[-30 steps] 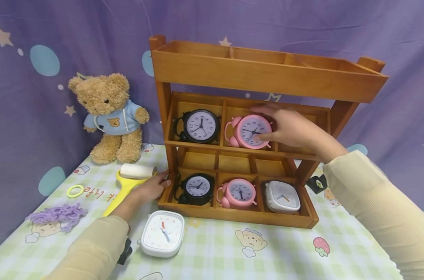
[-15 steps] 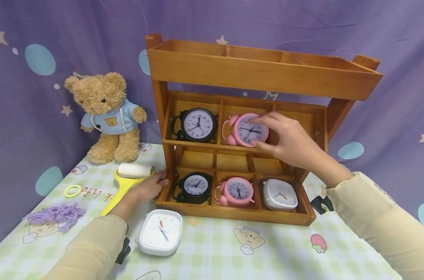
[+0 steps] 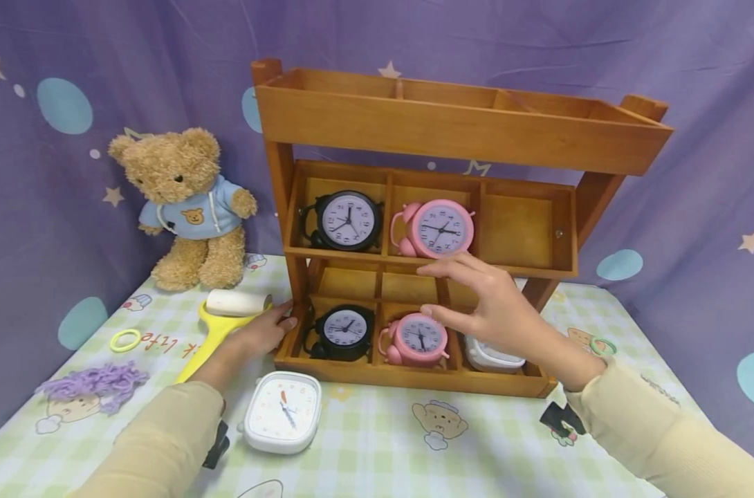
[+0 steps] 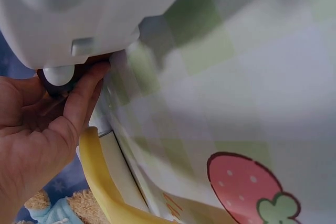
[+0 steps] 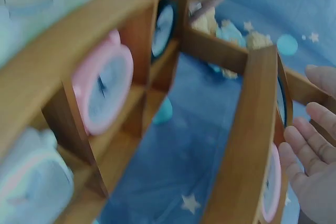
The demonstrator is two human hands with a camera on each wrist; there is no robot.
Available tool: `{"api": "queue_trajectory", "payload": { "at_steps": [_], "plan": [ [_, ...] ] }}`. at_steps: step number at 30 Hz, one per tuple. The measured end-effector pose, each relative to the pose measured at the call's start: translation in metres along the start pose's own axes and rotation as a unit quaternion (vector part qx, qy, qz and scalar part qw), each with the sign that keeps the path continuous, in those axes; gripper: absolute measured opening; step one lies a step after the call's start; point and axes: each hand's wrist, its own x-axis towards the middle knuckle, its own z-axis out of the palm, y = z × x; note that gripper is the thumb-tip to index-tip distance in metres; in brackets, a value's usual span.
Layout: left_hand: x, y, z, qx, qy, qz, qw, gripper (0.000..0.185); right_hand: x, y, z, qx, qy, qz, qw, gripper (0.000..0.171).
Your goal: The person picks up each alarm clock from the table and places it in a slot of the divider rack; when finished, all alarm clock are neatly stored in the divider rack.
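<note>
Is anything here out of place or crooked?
One white square clock lies flat on the checked tablecloth before the wooden shelf rack, while the middle tier's right compartment is empty. Nothing looks spilled or broken.

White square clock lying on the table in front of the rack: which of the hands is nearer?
Left. The left hand rests against the rack just behind the white clock; the right hand hovers farther right, before the rack's lower compartments.

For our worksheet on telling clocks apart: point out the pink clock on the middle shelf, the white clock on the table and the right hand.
pink clock [image 3: 440,229], head view, dial.
white clock [image 3: 282,412], head view, face.
right hand [image 3: 490,311], head view, back.
</note>
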Motion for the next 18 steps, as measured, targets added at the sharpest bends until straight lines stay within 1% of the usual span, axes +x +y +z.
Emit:
{"api": "queue_trajectory", "payload": {
  "at_steps": [3,7,10,14,18],
  "plan": [
    [0.0,0.001,0.0,0.0,0.0,-0.001,1.0,0.054,-0.007,-0.007,0.011,0.035,-0.033,0.025,0.999,0.044],
    [-0.001,0.0,0.0,0.004,0.0,-0.003,1.0,0.054,-0.014,-0.018,0.028,0.082,-0.067,0.06,0.993,0.041],
    [0.0,-0.001,0.0,0.006,0.0,-0.004,1.0,0.054,-0.018,-0.023,0.041,0.098,-0.085,0.073,0.989,0.04],
    [0.0,-0.001,0.0,0.003,0.0,-0.002,1.0,0.054,-0.022,-0.03,0.058,0.109,-0.114,0.085,0.984,0.043],
    [-0.001,0.001,0.0,0.001,-0.003,-0.002,1.0,0.054,-0.024,-0.037,0.074,0.138,-0.144,0.107,0.974,0.044]
  ]
}}
